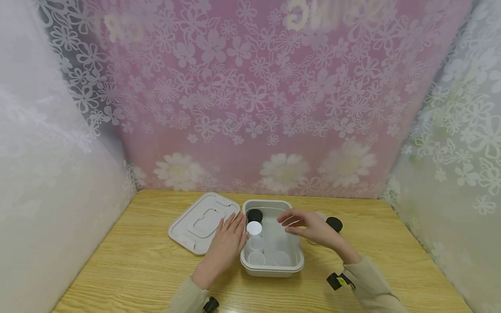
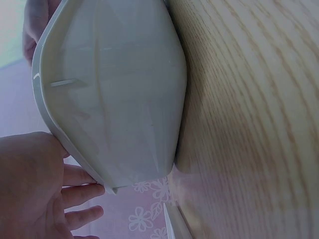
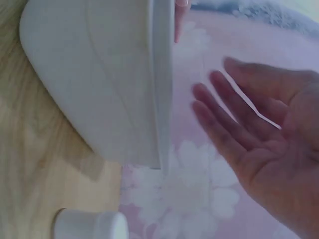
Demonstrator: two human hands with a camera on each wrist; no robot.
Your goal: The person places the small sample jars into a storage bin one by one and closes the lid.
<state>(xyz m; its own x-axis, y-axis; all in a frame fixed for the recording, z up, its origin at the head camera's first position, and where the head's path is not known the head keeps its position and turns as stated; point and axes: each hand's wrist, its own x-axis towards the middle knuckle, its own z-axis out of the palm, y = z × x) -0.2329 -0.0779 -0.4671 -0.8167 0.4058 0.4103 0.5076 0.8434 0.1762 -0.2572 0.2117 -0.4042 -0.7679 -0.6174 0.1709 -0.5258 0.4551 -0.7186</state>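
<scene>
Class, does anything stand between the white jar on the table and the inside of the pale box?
Yes: the box's right wall; the jar stands outside it. The box itself is uncovered, with the lid lying to the left, though the right hand hovers over the right rim.

Pink flowered backdrop (image 1: 250,100): pale yellow lettering along top edge, no whole word readable. Right-hand group (image 1: 313,15) opens with what looks like a G, then upright strokes, blurring out at the picture's top. Smaller left-hand group (image 1: 123,28) has an R-like shape, rest faint. Yellow-green tag (image 1: 341,281) on black right-wrist device (image 1: 334,281): any print too small.
</scene>
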